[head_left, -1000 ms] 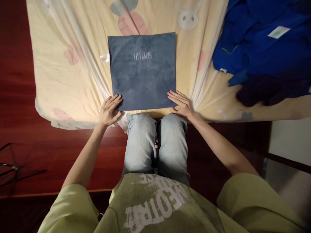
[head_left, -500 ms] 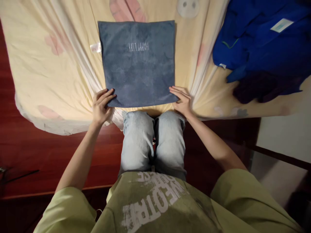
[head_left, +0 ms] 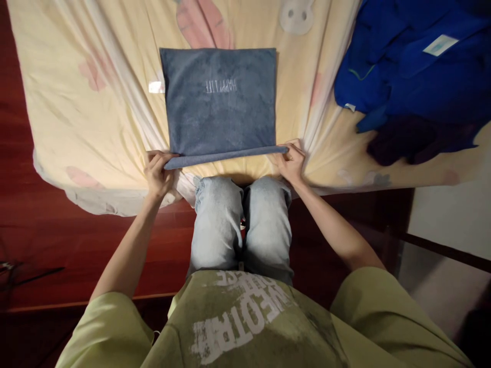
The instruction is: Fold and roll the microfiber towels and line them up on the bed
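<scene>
A blue-grey cloth (head_left: pixel 222 112) with small pale lettering lies flat on the bed, its near edge turned up into a narrow strip. My left hand (head_left: pixel 158 171) grips the left end of that strip, fingers closed round it. At the strip's right end, my right hand (head_left: pixel 292 160) pinches the corner between thumb and fingers. A white tag (head_left: pixel 156 87) sticks out at the cloth's left side.
The bed's yellow patterned sheet (head_left: pixel 88 112) is wrinkled under and around the cloth. Blue clothing (head_left: pixel 414 66) with a white label is heaped at the right, beside a dark purple garment (head_left: pixel 395 140). My knees touch the bed's near edge.
Both hands have closed on the cloth's near corners. The near edge has been lifted and turned over, and the cloth looks shorter. Its far edge sits slightly nearer to me.
</scene>
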Action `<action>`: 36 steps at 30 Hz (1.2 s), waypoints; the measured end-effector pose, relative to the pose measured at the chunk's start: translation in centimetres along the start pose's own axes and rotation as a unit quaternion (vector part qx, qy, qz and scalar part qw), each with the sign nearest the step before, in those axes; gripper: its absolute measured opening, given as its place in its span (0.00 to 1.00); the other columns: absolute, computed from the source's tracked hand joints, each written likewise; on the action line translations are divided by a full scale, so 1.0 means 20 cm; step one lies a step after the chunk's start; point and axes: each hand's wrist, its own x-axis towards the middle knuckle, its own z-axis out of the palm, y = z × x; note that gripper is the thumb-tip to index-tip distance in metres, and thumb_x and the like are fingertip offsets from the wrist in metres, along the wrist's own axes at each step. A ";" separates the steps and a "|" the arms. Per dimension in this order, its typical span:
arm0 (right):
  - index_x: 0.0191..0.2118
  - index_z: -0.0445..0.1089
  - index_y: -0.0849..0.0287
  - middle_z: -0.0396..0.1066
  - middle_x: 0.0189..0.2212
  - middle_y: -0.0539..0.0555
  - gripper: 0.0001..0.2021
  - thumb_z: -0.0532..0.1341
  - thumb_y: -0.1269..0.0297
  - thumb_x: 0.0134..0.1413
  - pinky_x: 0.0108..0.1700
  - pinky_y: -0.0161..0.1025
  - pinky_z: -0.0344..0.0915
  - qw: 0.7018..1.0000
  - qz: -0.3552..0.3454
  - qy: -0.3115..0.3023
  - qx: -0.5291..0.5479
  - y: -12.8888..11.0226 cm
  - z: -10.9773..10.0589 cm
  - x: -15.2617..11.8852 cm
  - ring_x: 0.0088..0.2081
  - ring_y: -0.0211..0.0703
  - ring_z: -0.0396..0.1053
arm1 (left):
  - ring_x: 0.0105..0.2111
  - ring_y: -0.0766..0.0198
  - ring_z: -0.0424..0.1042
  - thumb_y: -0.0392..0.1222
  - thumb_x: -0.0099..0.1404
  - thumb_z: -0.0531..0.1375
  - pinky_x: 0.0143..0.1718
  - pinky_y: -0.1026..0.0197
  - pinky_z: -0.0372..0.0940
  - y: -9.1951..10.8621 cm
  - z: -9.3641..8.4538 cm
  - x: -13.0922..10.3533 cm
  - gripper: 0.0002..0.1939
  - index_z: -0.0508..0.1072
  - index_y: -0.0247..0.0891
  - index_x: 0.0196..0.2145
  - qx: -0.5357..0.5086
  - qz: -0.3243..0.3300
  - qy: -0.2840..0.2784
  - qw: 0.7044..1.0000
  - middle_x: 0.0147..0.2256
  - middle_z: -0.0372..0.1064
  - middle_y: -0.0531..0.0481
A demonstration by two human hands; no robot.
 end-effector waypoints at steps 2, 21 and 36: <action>0.28 0.69 0.56 0.66 0.27 0.53 0.18 0.60 0.50 0.68 0.39 0.44 0.72 1.000 0.012 0.004 0.004 0.01 0.00 0.00 0.35 0.46 0.69 | 0.45 0.50 0.70 0.47 0.71 0.56 0.49 0.47 0.68 -0.02 0.01 0.00 0.11 0.77 0.42 0.40 -0.001 -0.018 0.018 1.000 0.36 0.71 0.43; 0.28 0.67 0.56 0.60 0.25 0.48 0.22 0.61 0.44 0.67 0.34 0.40 0.68 0.996 0.090 -0.001 0.025 -0.01 0.03 -0.01 0.27 0.38 0.62 | 0.31 0.61 0.67 0.48 0.70 0.61 0.38 0.56 0.64 0.03 0.04 0.03 0.10 0.73 0.40 0.34 0.011 -0.128 0.070 0.989 0.28 0.68 0.50; 0.25 0.65 0.52 0.69 0.23 0.52 0.13 0.61 0.61 0.62 0.41 0.45 0.70 0.997 0.034 -0.003 -0.066 -0.05 0.07 0.03 0.32 0.47 0.68 | 0.32 0.54 0.67 0.52 0.74 0.56 0.38 0.51 0.60 0.01 0.08 0.03 0.15 0.73 0.42 0.33 0.083 -0.053 0.082 0.992 0.26 0.65 0.47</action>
